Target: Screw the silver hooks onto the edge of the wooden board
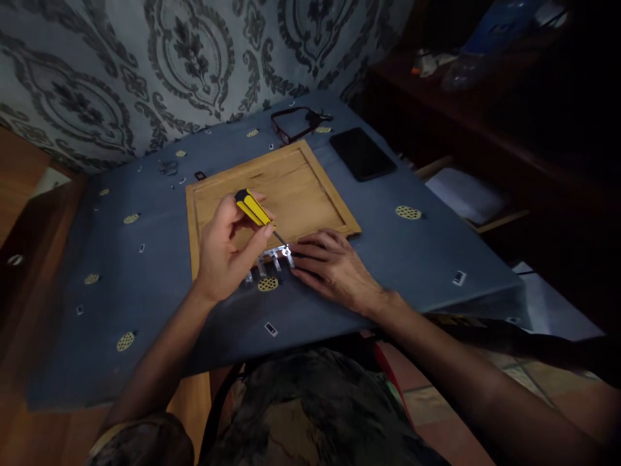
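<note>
My left hand (231,243) is closed around the yellow and black handle of a screwdriver (255,208). The screwdriver's tip points down to the right and meets a shiny metal hook rack (275,252). That rack lies along the near edge of a framed wooden board (272,188), its several hooks reaching toward me over the tablecloth. Fingers stretched out, my right hand (334,266) lies flat over the board's near edge, its fingertips beside the right end of the rack. Part of the rack's left side is hidden by my left hand.
Beyond the board lie eyeglasses (286,129) and a black phone (363,153). A small dark piece (200,175) sits by its far left corner, with small metal bits (168,168) further left. The blue patterned tablecloth (160,259) meets a patterned wall (194,58) behind.
</note>
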The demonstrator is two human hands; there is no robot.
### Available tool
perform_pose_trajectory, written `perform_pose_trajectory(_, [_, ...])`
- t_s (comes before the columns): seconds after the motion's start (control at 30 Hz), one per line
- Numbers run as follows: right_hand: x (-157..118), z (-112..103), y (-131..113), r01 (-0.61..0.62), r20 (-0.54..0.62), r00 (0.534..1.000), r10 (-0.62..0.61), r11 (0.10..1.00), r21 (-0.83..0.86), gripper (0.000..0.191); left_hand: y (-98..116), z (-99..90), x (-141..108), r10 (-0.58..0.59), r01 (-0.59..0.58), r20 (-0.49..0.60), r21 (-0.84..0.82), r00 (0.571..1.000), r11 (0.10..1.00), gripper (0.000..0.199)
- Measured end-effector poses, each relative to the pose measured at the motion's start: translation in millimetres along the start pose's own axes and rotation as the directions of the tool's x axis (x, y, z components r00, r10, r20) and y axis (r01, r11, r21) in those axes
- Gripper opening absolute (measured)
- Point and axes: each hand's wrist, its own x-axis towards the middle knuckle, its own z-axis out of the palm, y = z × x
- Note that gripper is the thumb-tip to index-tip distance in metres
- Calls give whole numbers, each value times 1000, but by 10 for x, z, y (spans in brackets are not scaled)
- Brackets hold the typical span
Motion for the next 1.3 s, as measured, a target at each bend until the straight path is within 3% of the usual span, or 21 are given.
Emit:
perform_pose_trajectory(0.17, [-7, -4, 0, -6, 18, 1000, 6, 1000, -2, 22, -64, 20, -68, -5, 6, -14, 71, 1000, 997, 33])
perform_pose_trajectory(0.5, [-8, -17, 2, -18, 13, 1000, 18, 1000, 8, 24, -110, 150, -178, -43, 43, -6, -5, 999, 999, 35])
perform_pose_trajectory(0.9, [5, -43, 5, -9, 12, 1000, 9, 1000, 25, 22, -110, 132, -200, -33, 31, 28, 80, 999, 996, 36])
perform_pose_trajectory(1.17, [2, -19, -4, -19, 18, 1000, 18, 1000, 16, 22, -158, 227, -164, -59, 60, -10, 71, 998, 996, 27])
perform_pose_trajectory(1.3, [-7, -6, -3, -2, -11, 1000, 1, 1000, -2, 23, -116, 231, -100, 10, -7, -21, 165, 1000, 986, 19])
